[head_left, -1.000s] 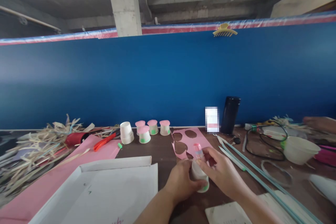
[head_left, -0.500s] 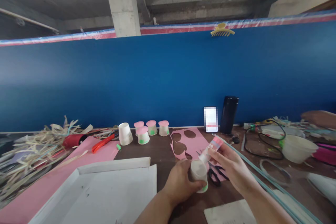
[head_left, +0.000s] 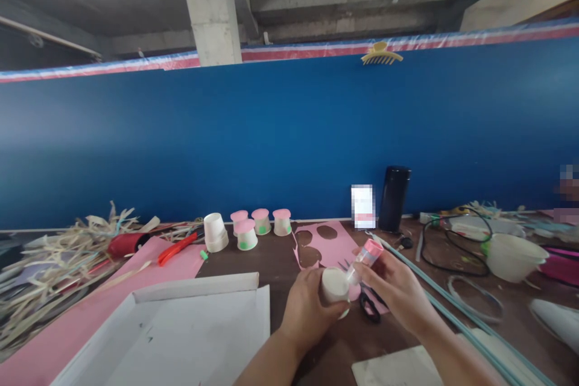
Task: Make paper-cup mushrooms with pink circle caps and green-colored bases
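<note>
My left hand [head_left: 304, 303] is wrapped round a white paper cup [head_left: 335, 284], its base turned up. In my right hand [head_left: 392, 286] is a glue stick [head_left: 367, 256] with a pink end, tilted so its lower end meets or nearly meets the cup's edge. Black-handled scissors [head_left: 370, 309] lie just beyond the hands, partly covered. Under them is pink paper [head_left: 346, 240] with round holes cut in it. Farther back, several upturned cups [head_left: 246, 241] carry pink paper discs and green patches. A white stack of cups [head_left: 215, 234] stands left of them.
A white tray [head_left: 203, 307] lies at front left, with red-handled pliers [head_left: 177, 249] and pale strips [head_left: 85, 247] behind it. A black bottle [head_left: 395, 199] and a lit phone [head_left: 363, 207] stand against the blue partition. Pale blue tubes [head_left: 470, 321] and a plastic tub [head_left: 513, 256] occupy the right.
The cup has shifted slightly left and up, its base tipped more toward the camera. The glue stick has followed it a little left. Another person's hand at far right has moved off.
</note>
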The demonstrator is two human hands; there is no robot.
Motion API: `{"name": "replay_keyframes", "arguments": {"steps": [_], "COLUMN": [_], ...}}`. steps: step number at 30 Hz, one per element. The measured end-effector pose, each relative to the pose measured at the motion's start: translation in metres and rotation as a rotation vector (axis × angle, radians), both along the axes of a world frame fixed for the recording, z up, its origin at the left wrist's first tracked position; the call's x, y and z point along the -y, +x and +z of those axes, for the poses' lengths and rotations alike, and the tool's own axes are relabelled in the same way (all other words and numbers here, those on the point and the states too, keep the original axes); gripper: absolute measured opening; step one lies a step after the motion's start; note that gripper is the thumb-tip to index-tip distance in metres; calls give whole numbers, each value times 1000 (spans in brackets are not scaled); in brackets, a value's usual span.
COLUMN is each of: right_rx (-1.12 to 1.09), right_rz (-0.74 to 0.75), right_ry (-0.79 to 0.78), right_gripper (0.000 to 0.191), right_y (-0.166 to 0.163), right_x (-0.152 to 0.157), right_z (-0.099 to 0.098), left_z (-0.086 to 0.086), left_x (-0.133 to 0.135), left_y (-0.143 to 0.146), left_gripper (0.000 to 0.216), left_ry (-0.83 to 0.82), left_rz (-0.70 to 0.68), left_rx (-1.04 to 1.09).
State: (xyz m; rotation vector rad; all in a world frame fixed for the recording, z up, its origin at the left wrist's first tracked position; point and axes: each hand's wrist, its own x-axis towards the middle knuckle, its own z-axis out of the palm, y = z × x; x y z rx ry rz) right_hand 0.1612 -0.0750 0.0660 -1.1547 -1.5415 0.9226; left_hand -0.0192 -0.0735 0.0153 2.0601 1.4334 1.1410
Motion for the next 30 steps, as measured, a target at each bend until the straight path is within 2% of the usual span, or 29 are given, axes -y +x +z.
{"name": "replay_keyframes", "arguments": {"steps": [3,7,14,17,20,22,27,30], "right_rx": [94,171,268,220,87,66,272,384], "right_rz": [-41,7,8,11,11,-14,-115,-124], "right_ry": [65,33,134,131,39,31,297,348], "right_gripper": [27,26,19,20,24,24,16,13], "right_y": [-2,-5,-7,-8,-7,-6,-8,-11], "right_x": [1,2,5,5,3,3,2,2], "right_z": [-2,-3,-2,-5,-7,-7,-8,-10], "left_z": [0,0,-7,-7,-3,-1,1,2], "left_x": [0,-1,-2,-3,-3,-2,-1,0], "left_y": [0,0,1,1,1,1,0,-1], "left_gripper": [57,57,53,55,55,55,58,56], "left_ry": [5,25,92,60,7,-11,-50,-61], "left_rz": [23,47,73,100,122,120,109,124], "left_rx": [-12,-27,-33,-25,-15,-17,-34,-60]}}
